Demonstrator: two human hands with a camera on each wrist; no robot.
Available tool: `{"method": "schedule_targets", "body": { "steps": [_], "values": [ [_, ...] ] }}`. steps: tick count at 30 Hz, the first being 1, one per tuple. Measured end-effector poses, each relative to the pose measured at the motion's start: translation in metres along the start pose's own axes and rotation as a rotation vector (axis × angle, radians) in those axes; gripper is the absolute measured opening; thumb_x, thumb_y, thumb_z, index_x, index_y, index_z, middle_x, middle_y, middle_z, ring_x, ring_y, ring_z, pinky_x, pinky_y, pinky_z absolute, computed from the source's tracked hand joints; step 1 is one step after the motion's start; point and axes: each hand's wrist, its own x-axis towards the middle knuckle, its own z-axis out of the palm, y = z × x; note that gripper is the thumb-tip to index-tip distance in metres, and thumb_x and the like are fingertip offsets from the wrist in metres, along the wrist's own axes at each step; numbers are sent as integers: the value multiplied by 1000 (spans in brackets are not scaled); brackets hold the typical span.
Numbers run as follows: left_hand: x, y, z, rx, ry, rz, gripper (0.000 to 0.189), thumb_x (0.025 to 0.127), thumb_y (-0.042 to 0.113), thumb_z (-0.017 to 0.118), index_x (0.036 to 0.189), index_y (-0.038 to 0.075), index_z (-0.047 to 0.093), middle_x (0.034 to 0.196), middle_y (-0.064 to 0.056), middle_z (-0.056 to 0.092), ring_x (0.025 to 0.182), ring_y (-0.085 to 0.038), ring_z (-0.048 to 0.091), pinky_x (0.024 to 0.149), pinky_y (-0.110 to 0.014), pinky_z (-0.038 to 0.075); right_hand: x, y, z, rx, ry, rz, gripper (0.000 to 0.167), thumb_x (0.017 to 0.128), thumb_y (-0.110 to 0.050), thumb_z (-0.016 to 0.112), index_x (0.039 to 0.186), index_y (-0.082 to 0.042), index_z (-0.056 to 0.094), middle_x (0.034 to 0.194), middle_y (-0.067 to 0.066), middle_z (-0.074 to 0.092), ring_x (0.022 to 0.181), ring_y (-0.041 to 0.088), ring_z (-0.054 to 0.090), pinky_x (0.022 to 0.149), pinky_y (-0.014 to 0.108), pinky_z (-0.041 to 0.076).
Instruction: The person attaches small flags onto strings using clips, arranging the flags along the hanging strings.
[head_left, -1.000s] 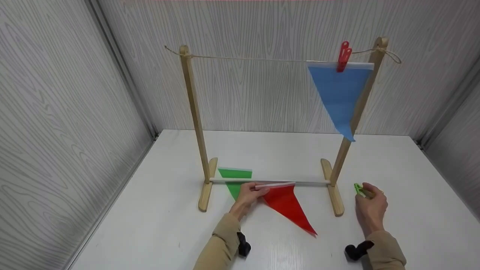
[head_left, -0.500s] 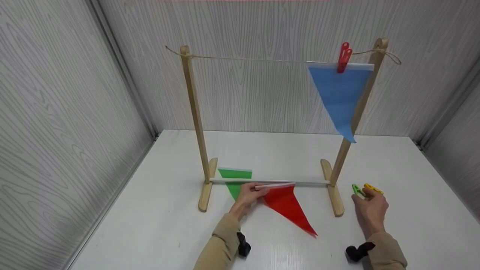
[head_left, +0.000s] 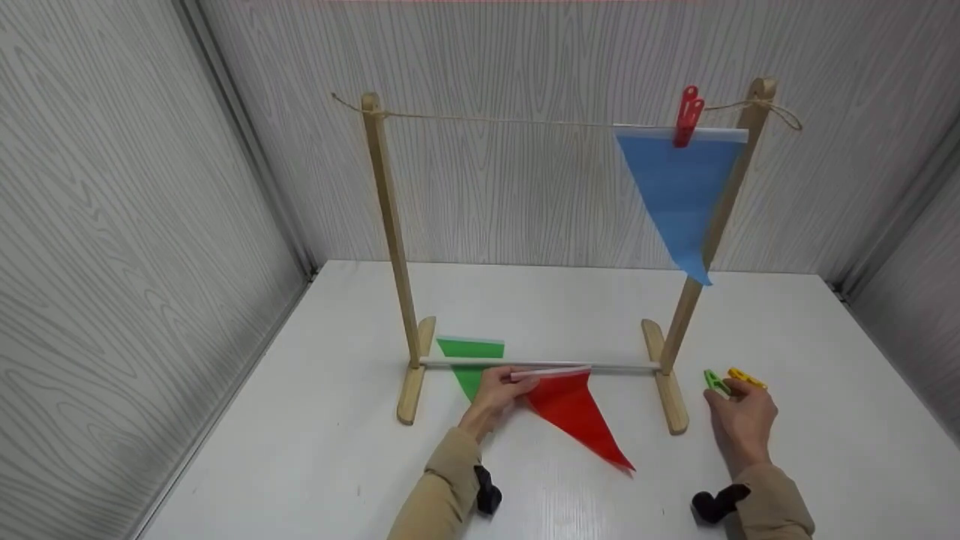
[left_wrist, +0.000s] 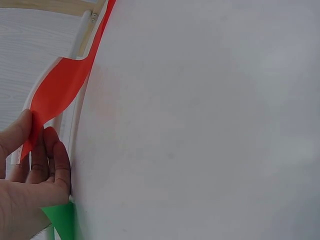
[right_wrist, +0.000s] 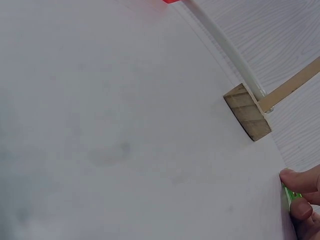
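Note:
My left hand (head_left: 498,394) pinches the white-edged top corner of a red triangular pennant (head_left: 571,405) between thumb and fingers. Its pointed tip trails toward the front right, and in the left wrist view the cloth bends upward from the thumb. Partly behind that hand, a green pennant (head_left: 471,348) lies across the stand's bottom bar. Off the stand's right foot, my right hand (head_left: 744,420) has thumb and fingers on a green clothespin (head_left: 715,382), low at the table. A yellow clothespin (head_left: 747,376) lies just beyond its fingertips. The right wrist view shows the green clothespin (right_wrist: 292,195) between thumb and finger.
A wooden stand with a left post (head_left: 391,225) and a right post (head_left: 720,217) carries a string (head_left: 495,119). A blue pennant (head_left: 679,195) hangs at its right end under a red clothespin (head_left: 688,116). Near the table, a white bar (head_left: 600,364) joins the two feet.
The right hand's fingers have shifted slightly, and the green clothespin has moved a little left. The yellow clothespin, mostly hidden before, now shows. The left hand and red pennant stay put.

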Motion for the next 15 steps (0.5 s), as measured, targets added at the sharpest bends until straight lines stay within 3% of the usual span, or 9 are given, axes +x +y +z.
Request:
{"method": "schedule_targets", "body": {
  "steps": [15],
  "values": [
    [3,-4,0,-8,4,-15,28,84,18,75,104,-1,70,92,-3,71,81,-10,60,78,-23,52,0,1,1,1,2,6,46,90,-13,62,128,11,53,126,30,53,115,37,49,99,48,40]
  ]
}}
